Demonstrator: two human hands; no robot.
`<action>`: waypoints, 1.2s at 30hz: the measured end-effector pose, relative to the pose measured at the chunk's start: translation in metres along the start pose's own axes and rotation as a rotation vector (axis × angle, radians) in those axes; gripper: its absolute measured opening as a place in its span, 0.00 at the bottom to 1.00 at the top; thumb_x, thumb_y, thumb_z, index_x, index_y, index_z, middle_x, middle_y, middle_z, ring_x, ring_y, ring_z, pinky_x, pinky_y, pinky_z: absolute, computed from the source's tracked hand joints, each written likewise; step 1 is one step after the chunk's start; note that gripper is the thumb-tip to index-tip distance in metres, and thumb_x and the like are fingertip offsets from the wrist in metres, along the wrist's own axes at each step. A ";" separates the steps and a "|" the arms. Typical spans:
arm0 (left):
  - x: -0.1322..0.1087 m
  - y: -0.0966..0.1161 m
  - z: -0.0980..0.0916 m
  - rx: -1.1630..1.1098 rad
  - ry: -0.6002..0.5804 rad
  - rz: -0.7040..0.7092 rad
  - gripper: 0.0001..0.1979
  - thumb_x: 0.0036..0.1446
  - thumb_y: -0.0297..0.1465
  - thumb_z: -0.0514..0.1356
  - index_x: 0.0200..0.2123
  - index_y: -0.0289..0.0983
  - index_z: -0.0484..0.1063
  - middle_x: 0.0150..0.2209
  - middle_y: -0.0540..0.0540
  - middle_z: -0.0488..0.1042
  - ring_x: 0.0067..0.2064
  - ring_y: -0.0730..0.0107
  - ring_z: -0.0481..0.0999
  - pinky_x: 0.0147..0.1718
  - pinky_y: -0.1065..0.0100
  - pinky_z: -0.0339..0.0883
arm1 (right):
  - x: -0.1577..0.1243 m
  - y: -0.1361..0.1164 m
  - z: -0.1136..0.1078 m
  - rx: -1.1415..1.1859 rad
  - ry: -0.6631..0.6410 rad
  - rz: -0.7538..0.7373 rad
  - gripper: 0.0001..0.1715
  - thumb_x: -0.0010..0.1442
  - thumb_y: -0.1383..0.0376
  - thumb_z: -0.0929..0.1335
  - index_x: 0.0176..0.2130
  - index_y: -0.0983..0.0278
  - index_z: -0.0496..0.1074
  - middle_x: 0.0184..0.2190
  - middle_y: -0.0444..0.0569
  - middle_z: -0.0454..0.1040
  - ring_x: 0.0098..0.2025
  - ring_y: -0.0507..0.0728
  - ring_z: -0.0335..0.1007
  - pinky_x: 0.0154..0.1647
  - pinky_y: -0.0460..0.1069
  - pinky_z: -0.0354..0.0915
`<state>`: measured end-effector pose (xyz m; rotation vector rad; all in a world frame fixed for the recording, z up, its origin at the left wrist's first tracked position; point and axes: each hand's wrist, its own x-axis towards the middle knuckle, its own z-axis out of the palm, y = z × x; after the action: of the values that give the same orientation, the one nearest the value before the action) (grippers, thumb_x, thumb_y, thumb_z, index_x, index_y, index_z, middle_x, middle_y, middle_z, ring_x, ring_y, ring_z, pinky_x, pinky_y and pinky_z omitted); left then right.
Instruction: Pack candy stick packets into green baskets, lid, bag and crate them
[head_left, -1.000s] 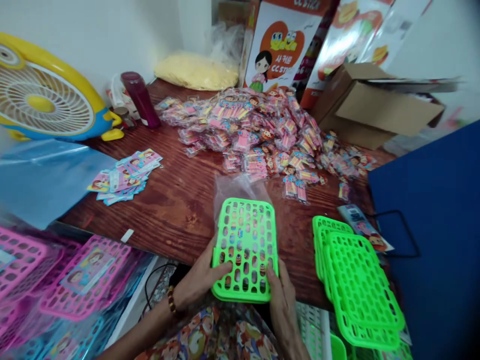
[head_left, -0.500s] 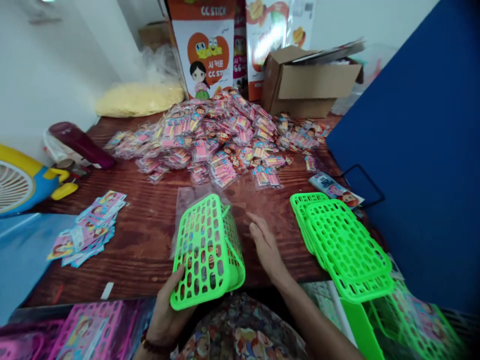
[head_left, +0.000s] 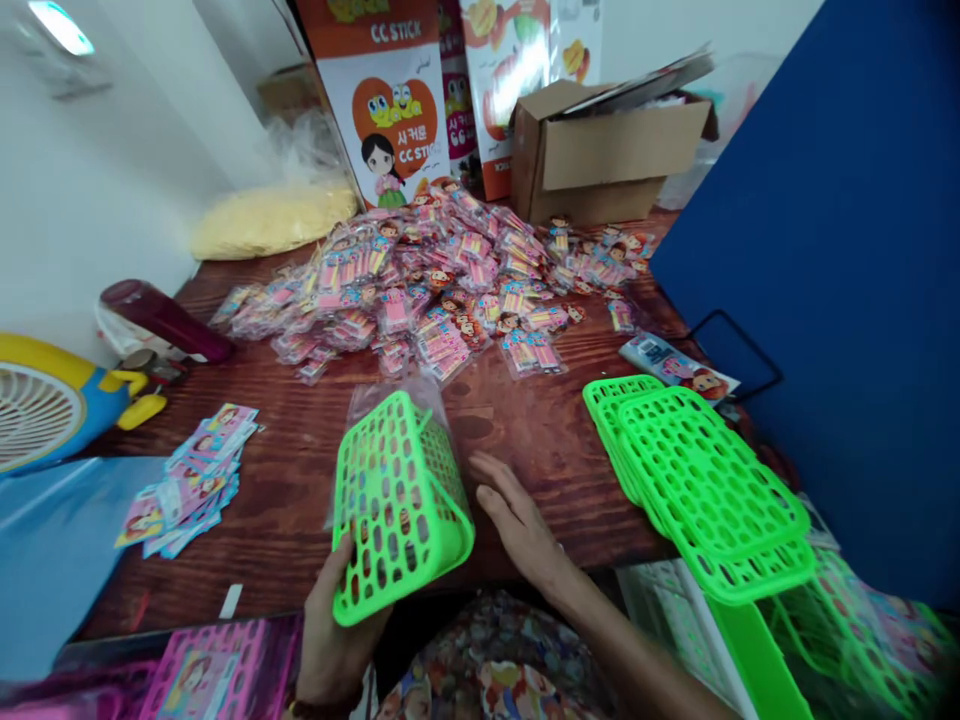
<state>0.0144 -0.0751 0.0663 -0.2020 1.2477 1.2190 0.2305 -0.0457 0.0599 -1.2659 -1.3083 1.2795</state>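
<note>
A bright green plastic basket [head_left: 382,490] with a slotted lid face is tilted toward me at the table's near edge. My left hand [head_left: 337,610] grips its lower left corner, thumb over the slotted face. Beside the basket's right side, my right hand [head_left: 517,515] is held with fingers stretched out, apart from it and holding nothing. A clear plastic bag [head_left: 439,395] lies partly under and behind the basket. To the right rests a stack of flat green slotted lids [head_left: 705,470]. Several printed cards [head_left: 199,480] lie in a loose pile on the left.
A heap of small pink packets [head_left: 450,270] covers the back of the table [head_left: 300,430]. Behind it stand an open cardboard box [head_left: 607,150] and CC Stick cartons [head_left: 390,120]. A maroon bottle [head_left: 165,320] and yellow-blue fan [head_left: 67,400] are left; a blue panel [head_left: 840,270] borders the right.
The view has shifted slightly. My right hand has moved a little left and down, staying close to the basket's side. My left hand keeps its hold on the basket.
</note>
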 end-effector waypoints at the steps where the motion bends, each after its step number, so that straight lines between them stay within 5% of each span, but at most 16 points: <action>1: -0.001 -0.002 0.003 0.028 0.000 0.028 0.14 0.57 0.30 0.58 0.47 0.39 0.75 0.39 0.47 0.82 0.42 0.64 0.81 0.48 0.62 0.74 | 0.006 -0.002 0.002 -0.008 0.005 -0.055 0.28 0.66 0.51 0.61 0.61 0.55 0.65 0.64 0.48 0.62 0.66 0.58 0.54 0.67 0.57 0.50; 4: -0.002 -0.009 0.016 0.149 -0.068 0.162 0.20 0.53 0.32 0.65 0.50 0.41 0.71 0.41 0.49 0.81 0.42 0.64 0.81 0.45 0.65 0.75 | 0.015 -0.012 0.006 0.005 -0.128 -0.174 0.33 0.65 0.51 0.63 0.66 0.54 0.57 0.70 0.46 0.48 0.70 0.59 0.44 0.69 0.57 0.46; 8: -0.002 -0.015 0.031 0.262 -0.096 0.300 0.24 0.48 0.37 0.69 0.48 0.42 0.68 0.39 0.51 0.80 0.36 0.67 0.81 0.40 0.65 0.76 | -0.001 -0.017 0.001 -0.014 -0.233 -0.112 0.39 0.61 0.51 0.68 0.66 0.53 0.55 0.72 0.45 0.36 0.71 0.61 0.36 0.68 0.59 0.45; 12: 0.001 -0.014 0.035 0.361 -0.097 0.347 0.20 0.49 0.41 0.67 0.42 0.40 0.65 0.32 0.54 0.77 0.32 0.69 0.79 0.34 0.68 0.74 | -0.019 -0.008 -0.007 -0.115 -0.234 -0.062 0.52 0.50 0.55 0.76 0.67 0.52 0.53 0.72 0.48 0.36 0.71 0.64 0.38 0.68 0.61 0.46; 18: 0.014 0.001 0.035 0.794 -0.195 0.492 0.18 0.52 0.45 0.64 0.38 0.38 0.68 0.31 0.52 0.74 0.31 0.71 0.75 0.30 0.71 0.70 | -0.016 0.006 -0.012 -0.212 -0.068 -0.142 0.38 0.53 0.59 0.75 0.61 0.54 0.65 0.70 0.50 0.46 0.69 0.62 0.48 0.67 0.57 0.52; 23: 0.025 0.013 0.038 1.029 -0.027 0.955 0.21 0.51 0.41 0.65 0.45 0.40 0.65 0.38 0.50 0.74 0.37 0.68 0.77 0.36 0.68 0.72 | -0.005 0.020 -0.012 -0.251 0.041 -0.274 0.30 0.57 0.62 0.73 0.58 0.55 0.70 0.67 0.49 0.56 0.65 0.61 0.58 0.65 0.54 0.57; 25: 0.028 0.019 0.038 1.142 0.023 1.151 0.15 0.55 0.39 0.63 0.43 0.40 0.67 0.35 0.50 0.74 0.35 0.70 0.76 0.35 0.69 0.71 | -0.002 0.022 -0.010 -0.268 0.051 -0.313 0.29 0.57 0.62 0.73 0.58 0.56 0.70 0.67 0.50 0.57 0.65 0.60 0.58 0.65 0.53 0.57; 30: 0.031 0.028 0.017 1.497 -0.074 1.573 0.06 0.63 0.32 0.55 0.37 0.39 0.72 0.31 0.50 0.74 0.32 0.72 0.75 0.34 0.71 0.66 | 0.003 0.020 -0.007 -0.315 0.036 -0.277 0.37 0.57 0.61 0.73 0.63 0.55 0.63 0.67 0.50 0.55 0.66 0.60 0.54 0.66 0.55 0.55; 36: 0.022 0.019 -0.005 1.467 -0.053 1.571 0.02 0.61 0.30 0.57 0.38 0.39 0.68 0.31 0.51 0.71 0.32 0.73 0.73 0.35 0.71 0.67 | 0.006 0.022 -0.007 -0.365 -0.046 -0.253 0.47 0.56 0.57 0.73 0.67 0.56 0.51 0.69 0.54 0.47 0.69 0.62 0.46 0.67 0.60 0.52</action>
<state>-0.0072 -0.0584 0.0560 2.1772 1.9287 1.0460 0.2383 -0.0403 0.0385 -1.2696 -1.7312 0.9234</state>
